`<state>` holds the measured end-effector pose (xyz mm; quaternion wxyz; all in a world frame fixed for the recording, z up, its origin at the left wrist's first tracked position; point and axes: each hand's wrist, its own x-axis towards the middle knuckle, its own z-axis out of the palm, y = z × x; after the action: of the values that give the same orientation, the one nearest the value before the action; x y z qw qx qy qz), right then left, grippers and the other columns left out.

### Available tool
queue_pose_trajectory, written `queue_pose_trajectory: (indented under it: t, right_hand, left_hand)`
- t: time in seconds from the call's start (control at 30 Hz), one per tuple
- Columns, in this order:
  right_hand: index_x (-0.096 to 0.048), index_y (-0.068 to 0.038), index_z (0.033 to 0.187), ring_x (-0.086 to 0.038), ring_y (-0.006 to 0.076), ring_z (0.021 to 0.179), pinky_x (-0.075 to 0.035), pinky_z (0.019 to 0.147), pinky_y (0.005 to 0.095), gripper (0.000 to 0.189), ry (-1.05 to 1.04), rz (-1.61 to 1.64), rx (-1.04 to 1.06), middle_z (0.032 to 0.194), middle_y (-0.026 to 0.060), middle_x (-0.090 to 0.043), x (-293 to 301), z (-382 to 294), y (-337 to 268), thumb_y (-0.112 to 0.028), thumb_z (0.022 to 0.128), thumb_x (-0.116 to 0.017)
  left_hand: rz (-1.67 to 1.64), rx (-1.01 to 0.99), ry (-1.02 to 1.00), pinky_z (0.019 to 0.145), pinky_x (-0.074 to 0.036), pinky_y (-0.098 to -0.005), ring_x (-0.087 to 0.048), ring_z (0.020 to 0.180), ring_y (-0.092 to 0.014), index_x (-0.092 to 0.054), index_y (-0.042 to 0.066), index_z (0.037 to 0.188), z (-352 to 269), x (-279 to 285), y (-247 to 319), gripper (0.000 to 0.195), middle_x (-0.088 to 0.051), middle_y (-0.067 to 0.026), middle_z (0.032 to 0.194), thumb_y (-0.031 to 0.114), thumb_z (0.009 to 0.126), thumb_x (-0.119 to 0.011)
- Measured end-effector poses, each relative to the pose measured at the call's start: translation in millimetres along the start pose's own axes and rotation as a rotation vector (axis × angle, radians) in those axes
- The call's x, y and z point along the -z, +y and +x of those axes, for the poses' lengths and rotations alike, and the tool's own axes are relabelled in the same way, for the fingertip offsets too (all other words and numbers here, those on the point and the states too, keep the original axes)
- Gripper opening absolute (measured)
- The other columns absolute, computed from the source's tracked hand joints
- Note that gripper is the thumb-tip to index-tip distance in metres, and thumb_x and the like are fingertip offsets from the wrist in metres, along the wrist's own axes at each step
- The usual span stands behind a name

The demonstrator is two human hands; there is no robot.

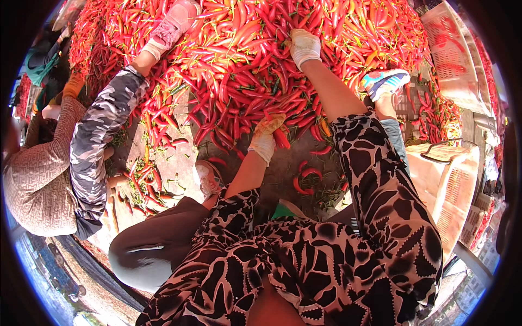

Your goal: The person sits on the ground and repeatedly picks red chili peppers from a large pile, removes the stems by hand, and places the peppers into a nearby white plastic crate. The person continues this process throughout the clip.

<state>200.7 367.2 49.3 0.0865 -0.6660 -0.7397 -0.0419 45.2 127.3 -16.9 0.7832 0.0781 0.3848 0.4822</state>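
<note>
My left hand (263, 138), in a white glove with yellow-stained fingers, is closed around red chilli peppers (282, 139) at the near edge of a large heap of chillies (244, 77). Farther up the heap, my right hand (306, 45) wears a similar white glove. Its fingers reach in among the peppers there, and chillies and the back of the hand hide whether they grip any. The heap is mostly glossy red, with some orange pods and green stems. A few loose curved chillies (312, 174) lie on the ground in front of me.
To the left sits a person (40, 183), with an orange glove (73, 85) near the heap. A camouflage-clad leg (108, 102) and pink shoe (175, 24) reach into the chillies. A multicoloured shoe (385, 81) rests at right, near plastic crates (456, 61) and a handled basket (440, 179).
</note>
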Motion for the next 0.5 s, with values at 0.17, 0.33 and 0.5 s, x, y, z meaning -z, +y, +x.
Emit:
queue_pose_trajectory:
  t: [0.17, 0.33, 0.5]
  right_hand:
    - [-0.059, -0.001, 0.101, -0.065, 0.0333, 0.086, -0.052, 0.071, 0.039, 0.035, -0.129, 0.163, -0.199, 0.091, 0.0194, -0.066, 38.8, -89.2, 11.7, -0.035, 0.093, -0.054]
    - [-0.058, -0.004, 0.102, -0.065, 0.0342, 0.082, -0.051, 0.07, 0.0409, 0.025, -0.556, 0.332, 0.178, 0.086, 0.0178, -0.065, 62.0, -231.1, -9.3, -0.027, 0.092, -0.055]
    - [-0.061, -0.002, 0.098, -0.063, 0.0279, 0.086, -0.049, 0.076, 0.0358, 0.027, -0.422, 0.66, 0.091, 0.087, 0.0131, -0.067, 9.4, -255.2, 1.5, -0.028, 0.093, -0.054]
  left_hand:
    - [-0.019, -0.105, -0.085, 0.065, -0.052, -0.0291, -0.059, 0.07, -0.014, -0.055, 0.001, 0.124, -1.2, -17.6, 26.0, 0.043, -0.06, -0.0022, 0.078, 0.014, 0.086, -0.067]
    - [0.149, -0.083, -0.037, 0.066, -0.048, -0.0249, -0.06, 0.073, -0.011, -0.064, 0.004, 0.104, -18.1, -35.7, 19.9, 0.026, -0.063, -0.0017, 0.08, 0.014, 0.081, -0.073]
    - [0.424, -0.39, 0.155, 0.059, -0.046, -0.024, -0.058, 0.064, -0.009, -0.065, 0.004, 0.091, -41.2, -58.4, 6.2, 0.016, -0.064, -0.0009, 0.076, 0.015, 0.081, -0.072]
